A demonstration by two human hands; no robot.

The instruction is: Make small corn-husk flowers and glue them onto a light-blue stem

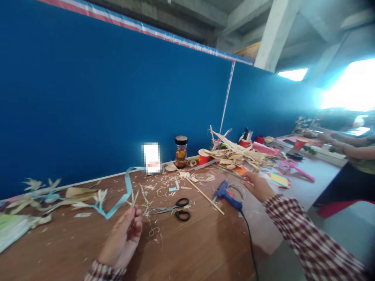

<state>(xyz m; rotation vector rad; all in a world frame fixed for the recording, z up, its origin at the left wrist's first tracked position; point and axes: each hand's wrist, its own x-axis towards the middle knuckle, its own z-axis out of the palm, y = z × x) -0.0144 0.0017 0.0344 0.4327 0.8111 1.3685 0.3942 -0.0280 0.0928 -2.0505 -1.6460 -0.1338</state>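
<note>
left hand (124, 234) pinching one straw bit (134, 198) left of the scissors (175, 209), right hand (258, 186) loosely open by one glue gun (227, 195)

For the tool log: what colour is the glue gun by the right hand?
Blue glue gun, black cord; head view, near the right hand.

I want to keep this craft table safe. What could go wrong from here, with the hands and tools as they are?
1. The right hand reaches out just beyond the blue corded glue gun; if its tip is hot, it might burn the hand.
2. Its black cord runs off the brown wooden table beside the sleeve, so it could snag.
3. The left hand pinches thin straw slivers and a light blue ribbon; these could slip out.
</note>
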